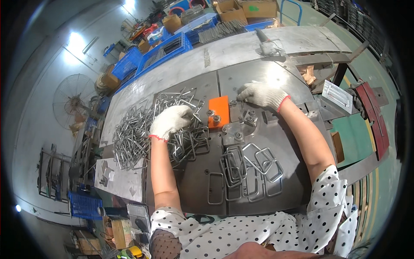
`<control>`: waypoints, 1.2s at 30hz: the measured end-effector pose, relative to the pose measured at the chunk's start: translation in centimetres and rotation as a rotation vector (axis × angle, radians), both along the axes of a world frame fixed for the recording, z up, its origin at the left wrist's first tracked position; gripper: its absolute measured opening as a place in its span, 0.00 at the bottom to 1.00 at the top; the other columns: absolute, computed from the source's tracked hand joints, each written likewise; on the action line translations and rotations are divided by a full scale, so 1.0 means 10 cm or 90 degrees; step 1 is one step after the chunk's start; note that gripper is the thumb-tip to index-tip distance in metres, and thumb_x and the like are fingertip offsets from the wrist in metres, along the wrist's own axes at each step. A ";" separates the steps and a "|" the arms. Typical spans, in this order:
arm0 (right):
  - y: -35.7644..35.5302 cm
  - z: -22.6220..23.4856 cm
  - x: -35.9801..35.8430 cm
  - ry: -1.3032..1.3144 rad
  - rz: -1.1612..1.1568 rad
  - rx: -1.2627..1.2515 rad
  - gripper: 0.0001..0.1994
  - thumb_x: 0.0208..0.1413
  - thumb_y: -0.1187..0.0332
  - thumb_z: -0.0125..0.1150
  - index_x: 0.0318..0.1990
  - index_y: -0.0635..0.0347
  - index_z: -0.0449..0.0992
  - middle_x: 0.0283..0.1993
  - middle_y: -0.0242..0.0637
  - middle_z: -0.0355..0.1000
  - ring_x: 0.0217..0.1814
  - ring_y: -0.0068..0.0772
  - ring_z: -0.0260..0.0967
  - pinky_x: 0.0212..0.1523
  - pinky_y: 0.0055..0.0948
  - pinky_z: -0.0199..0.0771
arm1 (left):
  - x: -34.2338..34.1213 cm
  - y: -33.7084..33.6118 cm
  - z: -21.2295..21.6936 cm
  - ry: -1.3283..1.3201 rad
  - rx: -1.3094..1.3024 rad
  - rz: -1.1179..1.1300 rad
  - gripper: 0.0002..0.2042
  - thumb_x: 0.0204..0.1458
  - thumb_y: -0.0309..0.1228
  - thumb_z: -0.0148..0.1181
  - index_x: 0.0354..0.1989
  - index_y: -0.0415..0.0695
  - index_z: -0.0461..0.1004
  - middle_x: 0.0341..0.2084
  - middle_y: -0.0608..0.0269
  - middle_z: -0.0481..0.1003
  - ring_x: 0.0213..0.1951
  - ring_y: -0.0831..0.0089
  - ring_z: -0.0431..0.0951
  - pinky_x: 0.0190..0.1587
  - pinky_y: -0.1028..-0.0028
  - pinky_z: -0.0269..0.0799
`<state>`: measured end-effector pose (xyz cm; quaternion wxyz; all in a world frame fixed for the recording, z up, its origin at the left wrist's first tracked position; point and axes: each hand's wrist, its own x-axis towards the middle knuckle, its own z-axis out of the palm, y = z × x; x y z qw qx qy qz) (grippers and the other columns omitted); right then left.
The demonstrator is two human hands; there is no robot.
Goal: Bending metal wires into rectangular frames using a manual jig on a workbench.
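Nearest the camera is a polka-dotted blouse [258, 235], from which two bare forearms reach out over a dark steel workbench [293, 142]. Just beyond the blouse, a small cluster of closed rectangular wire loops [246, 170] lies flat on the bench between the two arms, well apart from either hand. The left hand [169, 121], in a white knit glove, rests palm-down on top of a large tangled pile of bent wire pieces [138, 129], its fingers curled into the pile and touching the wires; whether it has actually closed on one cannot be told. The right hand [261, 94], also gloved, lies with fingers together against the bending jig [241, 118], just right of an orange block [217, 112] with bolts. Any wire beneath that hand is hidden.
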<state>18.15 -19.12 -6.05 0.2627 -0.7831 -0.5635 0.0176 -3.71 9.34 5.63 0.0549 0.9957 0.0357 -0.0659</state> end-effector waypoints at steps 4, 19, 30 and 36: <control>-0.02 -0.01 0.01 0.018 -0.003 0.013 0.14 0.58 0.67 0.61 0.49 0.43 0.86 0.52 0.41 0.77 0.59 0.50 0.73 0.70 0.43 0.64 | -0.06 -0.07 0.09 0.019 -0.014 -0.055 0.16 0.46 0.31 0.63 0.45 0.50 0.83 0.43 0.52 0.82 0.47 0.52 0.82 0.51 0.61 0.78; -0.01 0.01 0.03 0.017 0.001 -0.007 0.15 0.59 0.66 0.59 0.51 0.44 0.84 0.54 0.38 0.76 0.62 0.50 0.69 0.66 0.44 0.68 | -0.12 -0.15 0.22 0.164 -0.011 -0.035 0.23 0.38 0.37 0.69 0.47 0.49 0.82 0.42 0.53 0.83 0.46 0.53 0.83 0.49 0.59 0.78; 0.00 0.13 -0.11 -0.002 -0.052 -0.119 0.15 0.60 0.62 0.58 0.55 0.41 0.79 0.54 0.43 0.72 0.62 0.53 0.68 0.64 0.48 0.70 | -0.62 -0.10 0.12 0.009 -0.022 -0.216 0.17 0.52 0.29 0.60 0.50 0.49 0.81 0.43 0.53 0.81 0.45 0.50 0.81 0.50 0.60 0.78; -0.03 0.07 -0.14 -0.040 -0.069 -0.108 0.17 0.61 0.62 0.58 0.57 0.40 0.78 0.57 0.41 0.73 0.65 0.52 0.68 0.64 0.49 0.71 | -1.03 -0.77 0.27 -0.002 0.179 -0.131 0.10 0.50 0.25 0.56 0.39 0.47 0.78 0.37 0.48 0.76 0.41 0.46 0.81 0.42 0.54 0.77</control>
